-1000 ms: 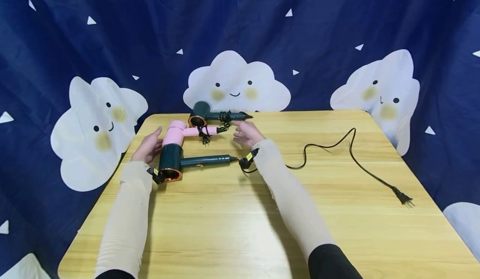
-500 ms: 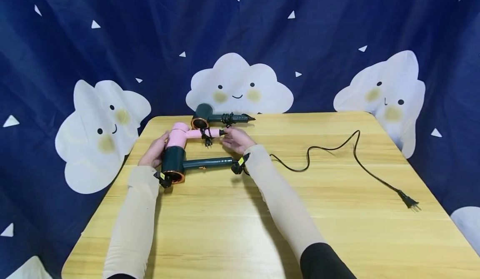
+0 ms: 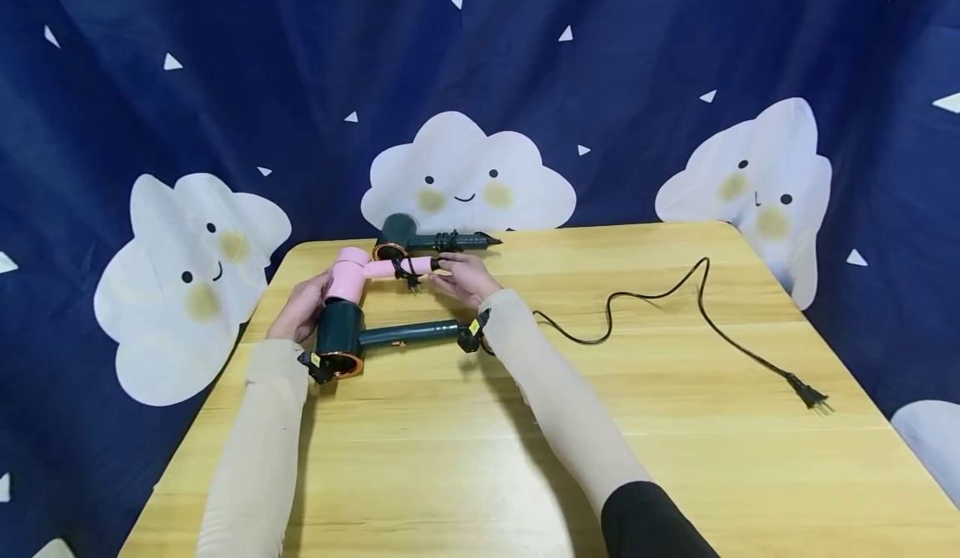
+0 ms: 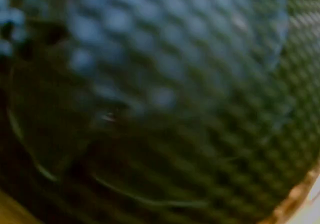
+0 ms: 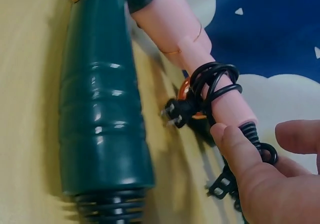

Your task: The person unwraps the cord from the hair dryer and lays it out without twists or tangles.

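Note:
A pink hair dryer lies on the wooden table, its handle pointing right and a black cord wound round it. My left hand rests against the left side of its barrel. At the handle's end is my right hand; in the right wrist view, an extended finger touches the end near the black cord sleeve, with the thumb apart on the other side. Nearer sits a dark green hair dryer, its barrel against the pink one. Its mesh grille fills the left wrist view, blurred.
Behind the pink one lies another dark green hair dryer, cord wound on its handle. A loose black cord snakes right across the table to a plug. A blue curtain with clouds hangs behind.
My right hand has moved left to the pink hair dryer's handle end. My left hand has come against its barrel. The hair dryers show little movement.

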### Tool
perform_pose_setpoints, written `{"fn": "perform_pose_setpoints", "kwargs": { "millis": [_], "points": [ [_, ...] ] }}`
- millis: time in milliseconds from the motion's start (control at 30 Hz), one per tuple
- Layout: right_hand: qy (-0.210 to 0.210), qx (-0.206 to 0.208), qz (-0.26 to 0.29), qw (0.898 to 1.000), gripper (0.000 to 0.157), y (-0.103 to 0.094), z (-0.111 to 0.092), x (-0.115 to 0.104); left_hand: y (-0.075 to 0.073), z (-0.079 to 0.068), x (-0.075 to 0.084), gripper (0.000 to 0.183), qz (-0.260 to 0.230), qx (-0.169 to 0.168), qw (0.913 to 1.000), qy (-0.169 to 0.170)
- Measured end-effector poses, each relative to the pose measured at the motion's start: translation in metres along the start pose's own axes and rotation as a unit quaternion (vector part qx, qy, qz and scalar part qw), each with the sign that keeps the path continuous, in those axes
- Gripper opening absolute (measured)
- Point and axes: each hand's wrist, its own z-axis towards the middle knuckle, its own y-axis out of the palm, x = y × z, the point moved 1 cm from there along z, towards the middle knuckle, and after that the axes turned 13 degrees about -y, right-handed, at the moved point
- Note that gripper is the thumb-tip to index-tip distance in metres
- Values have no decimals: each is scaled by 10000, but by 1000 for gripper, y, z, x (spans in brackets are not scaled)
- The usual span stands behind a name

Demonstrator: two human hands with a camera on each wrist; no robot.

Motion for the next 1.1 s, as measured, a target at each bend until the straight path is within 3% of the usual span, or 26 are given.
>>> {"fn": "perform_pose_setpoints", "kwargs": {
  "millis": [133, 367, 567, 867, 1100],
  "points": [
    [-51, 16, 74, 10000, 50, 3, -1, -6, 0, -4, 6, 29, 186, 92, 9998, 77],
    [-236, 77, 88, 9997, 49, 1, -9, -22, 5, -14, 17, 66, 415, 46, 9983, 414],
    [-470, -66, 30, 9989, 47, 2, -17, -42, 11, -32, 31, 67, 337, 67, 9960, 819],
    [-705, 158, -225, 9971, 44, -29, -35, -74, 51, -58, 43, 58, -451, -318, 9923, 1111],
    [-1001, 317, -117, 9944, 43, -54, -53, -88, 83, -63, 38, 58, -427, -346, 9918, 1150]
  ]
}}
